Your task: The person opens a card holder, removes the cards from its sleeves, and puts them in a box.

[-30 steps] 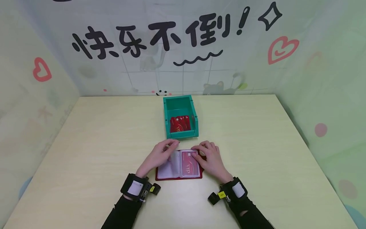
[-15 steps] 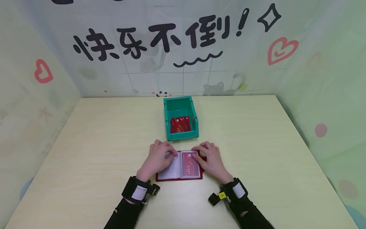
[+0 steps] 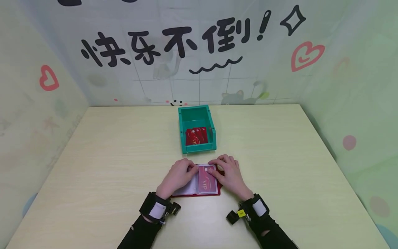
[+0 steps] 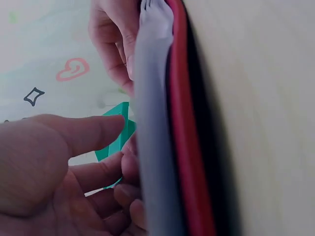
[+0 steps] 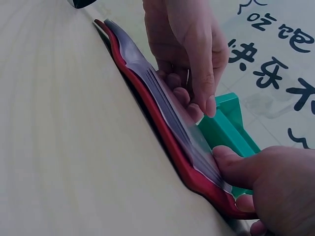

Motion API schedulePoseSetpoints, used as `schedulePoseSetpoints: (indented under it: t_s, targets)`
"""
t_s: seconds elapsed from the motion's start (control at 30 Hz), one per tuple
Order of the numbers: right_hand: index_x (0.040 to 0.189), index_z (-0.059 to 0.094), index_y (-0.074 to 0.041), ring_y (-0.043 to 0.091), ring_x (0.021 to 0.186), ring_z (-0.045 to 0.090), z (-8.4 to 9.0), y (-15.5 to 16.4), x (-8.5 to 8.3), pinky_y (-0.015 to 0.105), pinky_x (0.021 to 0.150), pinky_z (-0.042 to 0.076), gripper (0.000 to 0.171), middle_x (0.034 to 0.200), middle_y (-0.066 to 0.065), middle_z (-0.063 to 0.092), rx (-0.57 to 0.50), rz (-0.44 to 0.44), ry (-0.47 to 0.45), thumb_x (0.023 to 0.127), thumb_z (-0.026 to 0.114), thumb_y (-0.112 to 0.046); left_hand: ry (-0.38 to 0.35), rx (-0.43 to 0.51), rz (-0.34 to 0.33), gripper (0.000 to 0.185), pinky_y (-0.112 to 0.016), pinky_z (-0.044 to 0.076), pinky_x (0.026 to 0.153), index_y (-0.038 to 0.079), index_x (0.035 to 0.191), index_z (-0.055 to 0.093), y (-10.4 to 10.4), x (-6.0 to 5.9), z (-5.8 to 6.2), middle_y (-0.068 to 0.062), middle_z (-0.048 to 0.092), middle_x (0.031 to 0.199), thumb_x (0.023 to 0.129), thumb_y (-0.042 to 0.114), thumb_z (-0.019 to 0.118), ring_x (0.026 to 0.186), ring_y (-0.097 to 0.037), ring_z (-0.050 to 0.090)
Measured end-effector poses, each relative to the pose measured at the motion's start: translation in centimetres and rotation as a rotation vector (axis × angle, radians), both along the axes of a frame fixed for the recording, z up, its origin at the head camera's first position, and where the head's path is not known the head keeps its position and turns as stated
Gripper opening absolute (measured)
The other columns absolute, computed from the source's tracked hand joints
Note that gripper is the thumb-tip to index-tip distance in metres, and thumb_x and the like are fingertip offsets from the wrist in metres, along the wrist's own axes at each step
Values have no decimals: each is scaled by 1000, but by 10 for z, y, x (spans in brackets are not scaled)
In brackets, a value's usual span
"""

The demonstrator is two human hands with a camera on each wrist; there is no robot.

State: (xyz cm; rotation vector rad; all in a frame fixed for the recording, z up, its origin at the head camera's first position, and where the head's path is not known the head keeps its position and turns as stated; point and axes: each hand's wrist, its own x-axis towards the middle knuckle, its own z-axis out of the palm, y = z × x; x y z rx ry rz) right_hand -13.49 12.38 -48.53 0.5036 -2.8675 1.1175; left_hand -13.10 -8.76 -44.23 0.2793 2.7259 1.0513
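A red card holder (image 3: 196, 195) with clear sleeves lies unfolded on the table; a pink-red VIP card (image 3: 204, 185) shows through its right-hand sleeve. My right hand (image 3: 230, 174) pinches the holder's upper right corner, and in the right wrist view its thumb presses the sleeves while fingers lie by the red cover (image 5: 172, 152). My left hand (image 3: 178, 176) is over the top of the left-hand page. Its thumb stands apart from its loosely bent fingers in the left wrist view, with nothing visible between them. Some of its fingertips are hidden behind the sleeves (image 4: 152, 132).
Beyond the holder stands a green bin (image 3: 199, 148) with several red cards (image 3: 196, 136) in its near part. The pale wooden table (image 3: 124, 145) meets a printed cloth backdrop (image 3: 174, 76) at the back.
My left hand has come down from above the page, turned, and shifted right toward the middle of the holder. My right hand has stayed on the corner.
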Motion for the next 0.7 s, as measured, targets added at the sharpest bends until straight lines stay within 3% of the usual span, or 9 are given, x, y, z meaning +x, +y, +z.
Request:
schedulePoseSetpoints:
  t_s: [0.37, 0.7]
  targets:
    - [114, 73, -18, 25, 107, 46, 0, -2, 0, 43, 91, 34, 30, 109, 7, 57, 9, -9, 1, 87, 78, -30, -61, 16, 34, 21, -27, 41, 64, 3, 98, 74, 2, -3, -3, -4, 65, 77, 99, 21, 63, 70, -16, 52]
    - [115, 72, -18, 25, 109, 46, -1, -1, -1, 45, 94, 35, 29, 111, 7, 57, 20, -1, -4, 88, 77, -30, -42, -42, 74, 21, -28, 43, 68, 4, 92, 74, 7, -2, -5, -6, 67, 79, 98, 22, 65, 76, -17, 54]
